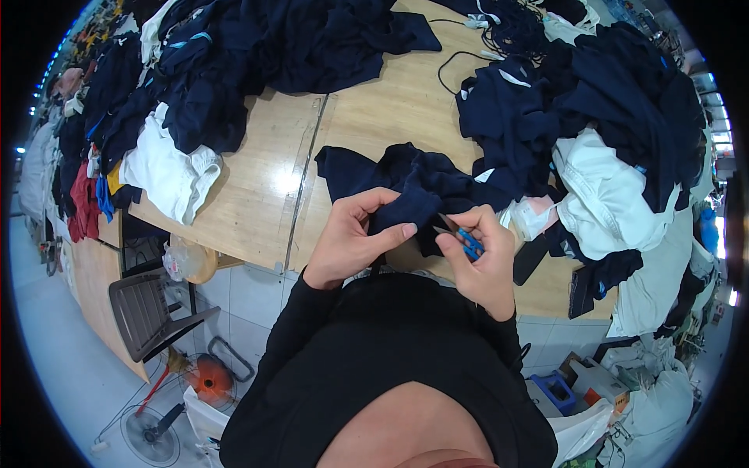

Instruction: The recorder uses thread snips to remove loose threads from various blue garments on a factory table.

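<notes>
Over the near edge of the wooden table [374, 109], my left hand [351, 238] pinches the edge of a dark navy garment [417, 199] between thumb and fingers. The rest of that garment spreads in folds on the tabletop beyond. Close by on the right, my right hand [485, 261] is closed around small blue-handled thread snips [468, 243]. Their dark blades point left at the garment's edge; whether they touch the cloth I cannot tell.
Piles of navy garments [304, 47] cover the far side, with more navy clothes [632, 93] at right. White garments lie at left [172, 168] and right [608, 191]. A grey plastic chair [144, 312] and a fan [152, 433] stand on the floor at lower left.
</notes>
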The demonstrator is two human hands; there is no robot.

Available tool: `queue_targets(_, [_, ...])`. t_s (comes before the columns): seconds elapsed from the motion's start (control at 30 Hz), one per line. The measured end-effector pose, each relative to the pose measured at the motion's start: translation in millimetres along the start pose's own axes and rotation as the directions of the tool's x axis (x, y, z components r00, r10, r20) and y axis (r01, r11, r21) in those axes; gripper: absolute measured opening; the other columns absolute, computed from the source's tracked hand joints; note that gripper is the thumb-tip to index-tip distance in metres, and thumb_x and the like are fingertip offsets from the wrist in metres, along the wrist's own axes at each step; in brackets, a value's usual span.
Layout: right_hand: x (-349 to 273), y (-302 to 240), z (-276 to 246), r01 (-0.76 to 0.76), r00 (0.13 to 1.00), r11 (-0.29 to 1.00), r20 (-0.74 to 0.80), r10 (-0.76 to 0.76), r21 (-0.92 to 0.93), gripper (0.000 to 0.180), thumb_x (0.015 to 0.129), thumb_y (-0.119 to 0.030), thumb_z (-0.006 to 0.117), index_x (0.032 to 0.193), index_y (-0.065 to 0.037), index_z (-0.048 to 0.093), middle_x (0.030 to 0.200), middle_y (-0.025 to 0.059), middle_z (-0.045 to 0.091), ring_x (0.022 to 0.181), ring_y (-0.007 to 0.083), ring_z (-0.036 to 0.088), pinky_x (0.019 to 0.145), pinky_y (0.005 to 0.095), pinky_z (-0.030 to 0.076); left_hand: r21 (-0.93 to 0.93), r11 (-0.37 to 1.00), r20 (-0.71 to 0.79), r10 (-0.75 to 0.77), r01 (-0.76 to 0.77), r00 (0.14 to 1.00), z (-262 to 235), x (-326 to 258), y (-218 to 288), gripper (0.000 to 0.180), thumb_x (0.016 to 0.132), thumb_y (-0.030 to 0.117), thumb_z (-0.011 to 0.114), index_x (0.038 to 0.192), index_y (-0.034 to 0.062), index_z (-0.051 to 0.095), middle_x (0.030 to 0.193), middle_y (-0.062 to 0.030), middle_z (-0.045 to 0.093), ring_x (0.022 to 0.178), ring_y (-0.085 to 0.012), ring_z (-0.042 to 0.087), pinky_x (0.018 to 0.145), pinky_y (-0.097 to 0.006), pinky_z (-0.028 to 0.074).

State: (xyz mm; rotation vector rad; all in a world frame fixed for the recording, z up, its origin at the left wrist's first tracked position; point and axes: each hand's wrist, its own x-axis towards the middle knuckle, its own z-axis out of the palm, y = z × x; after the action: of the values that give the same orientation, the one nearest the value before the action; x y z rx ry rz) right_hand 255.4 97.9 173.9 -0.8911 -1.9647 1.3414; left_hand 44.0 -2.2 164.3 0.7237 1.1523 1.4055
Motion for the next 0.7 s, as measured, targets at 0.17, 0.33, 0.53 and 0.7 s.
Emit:
queue_targets(0.17, [13, -6, 1, 0.054, 0.998, 0.996, 0.040, -0.052, -0.068, 0.027, 0.090, -0.015, 0.089, 0.097, 0.001, 0.068, 0.078, 0.0096, 0.072, 0.066, 0.0141, 0.066, 0.062, 0.0265, 0.050, 0.026, 1.000, 0.026, -0.002, 0.001, 1.000, -2, -1, 0, 0.024, 0.096, 0.002, 0.081, 0.118, -0.0025, 0.073, 0.105, 0.0015, 0.073, 0.095, -0.0039, 0.063, 0.084, -0.021, 0.053])
queue_targets(0.33, [14, -7, -3, 0.084, 0.995, 0.993, 0.068, -0.078, -0.083, 0.026, 0.089, -0.015, 0.089, 0.092, 0.001, 0.069, 0.073, 0.0099, 0.072, 0.062, 0.0150, 0.067, 0.060, 0.0264, 0.049, 0.100, 0.995, 0.047, 0.003, -0.007, 0.999, -2, -1, 4, 0.022, 0.095, 0.002, 0.081, 0.115, -0.0019, 0.073, 0.099, 0.0027, 0.072, 0.089, -0.0026, 0.061, 0.076, -0.021, 0.051])
queue_targets(0.53, [13, -9, -5, 0.104, 0.994, 0.991, 0.053, -0.100, -0.087, 0.026, 0.088, -0.015, 0.090, 0.089, 0.001, 0.070, 0.071, 0.0102, 0.072, 0.059, 0.0167, 0.069, 0.057, 0.0267, 0.048, 0.195, 0.980, 0.070, 0.016, -0.029, 0.997, -2, -1, 4, 0.025, 0.094, 0.001, 0.083, 0.116, -0.0045, 0.073, 0.101, -0.0014, 0.074, 0.093, -0.0058, 0.065, 0.083, -0.022, 0.053])
queue_targets(0.7, [12, -12, -6, 0.153, 0.987, 0.976, 0.066, -0.144, -0.157, 0.026, 0.087, -0.016, 0.090, 0.086, 0.000, 0.070, 0.068, 0.0110, 0.069, 0.057, 0.0186, 0.068, 0.055, 0.0272, 0.047, 0.226, 0.973, 0.090, 0.027, -0.047, 0.996, 0, -3, 7, 0.022, 0.093, 0.001, 0.082, 0.113, -0.0039, 0.074, 0.100, -0.0004, 0.074, 0.092, -0.0054, 0.064, 0.081, -0.022, 0.052])
